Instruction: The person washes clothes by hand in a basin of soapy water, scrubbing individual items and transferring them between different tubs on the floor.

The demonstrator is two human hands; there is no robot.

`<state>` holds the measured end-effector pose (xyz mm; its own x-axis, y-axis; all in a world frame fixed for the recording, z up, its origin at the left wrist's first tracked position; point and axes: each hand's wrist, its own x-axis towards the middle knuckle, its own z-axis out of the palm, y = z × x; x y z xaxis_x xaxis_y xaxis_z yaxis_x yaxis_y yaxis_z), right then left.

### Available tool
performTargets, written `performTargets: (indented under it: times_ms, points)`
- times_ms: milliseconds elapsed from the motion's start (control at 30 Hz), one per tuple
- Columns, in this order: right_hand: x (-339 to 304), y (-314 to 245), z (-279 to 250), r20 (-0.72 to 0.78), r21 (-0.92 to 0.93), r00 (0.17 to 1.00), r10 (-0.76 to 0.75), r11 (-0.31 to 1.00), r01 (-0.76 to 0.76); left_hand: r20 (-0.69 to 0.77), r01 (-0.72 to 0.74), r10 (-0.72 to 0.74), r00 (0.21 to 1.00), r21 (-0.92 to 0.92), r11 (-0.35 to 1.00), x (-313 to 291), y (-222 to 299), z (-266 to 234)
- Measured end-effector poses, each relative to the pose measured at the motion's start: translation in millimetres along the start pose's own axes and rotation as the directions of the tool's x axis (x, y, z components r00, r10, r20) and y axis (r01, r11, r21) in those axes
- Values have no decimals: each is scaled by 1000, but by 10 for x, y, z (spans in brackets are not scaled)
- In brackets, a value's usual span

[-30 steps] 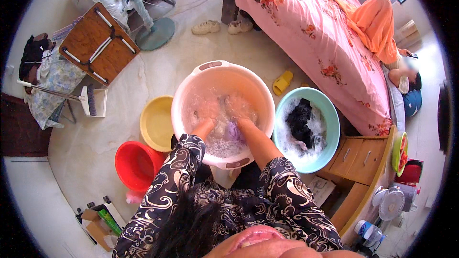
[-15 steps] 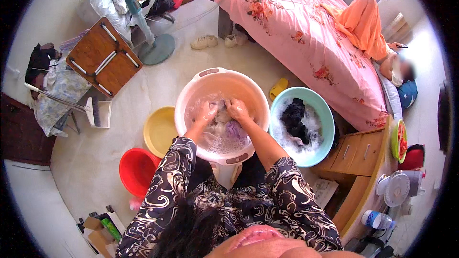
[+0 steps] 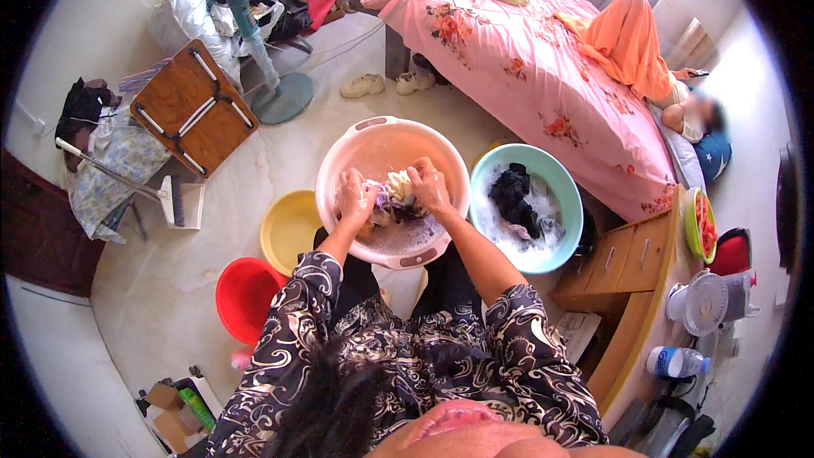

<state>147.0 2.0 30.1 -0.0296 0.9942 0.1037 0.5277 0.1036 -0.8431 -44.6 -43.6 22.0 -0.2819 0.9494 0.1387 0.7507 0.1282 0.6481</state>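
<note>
Lying between our two hands is a bunch of wet cloth (image 3: 392,202), purple, cream and dark; we cannot tell if it is one piece or more. It is near the middle of the big pink tub (image 3: 377,148). Its long way seems to go across, from our left to our right, with a dark part lower down, closer to us. Our left grip (image 3: 357,198) is at the left end, with the fingers curled in on the cloth. Our right grip (image 3: 431,188) is at the right end, closed on the cream part. Both touch the bunch, so neither is nearer. From the left grip the cloth lies to the right; from the right grip it lies to the left. Just right of our tub is a blue-green tub (image 3: 558,178) with black cloth (image 3: 512,193). On our left are a yellow tub (image 3: 284,233) and, closer to us, a red bucket (image 3: 246,301). Farther off, ahead and right, is a pink bed (image 3: 496,47).
</note>
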Motion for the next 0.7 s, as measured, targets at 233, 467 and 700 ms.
performTargets:
  times_ms: [233, 467, 700]
  points:
    - [-239, -73, -90, 146, -496, 989, -11, 865, 83, 203, -73, -4, 979, 373, 925, -328, 33, -112]
    - [-313, 6, 265, 212, -587, 976, 57, 806, 81, 291, -59, -90, 953, 469, 881, -463, 166, 230]
    - [-172, 122, 529, 304, -618, 953, -11, 758, 206, 255, -114, -12, 967, 472, 874, -324, -344, 771]
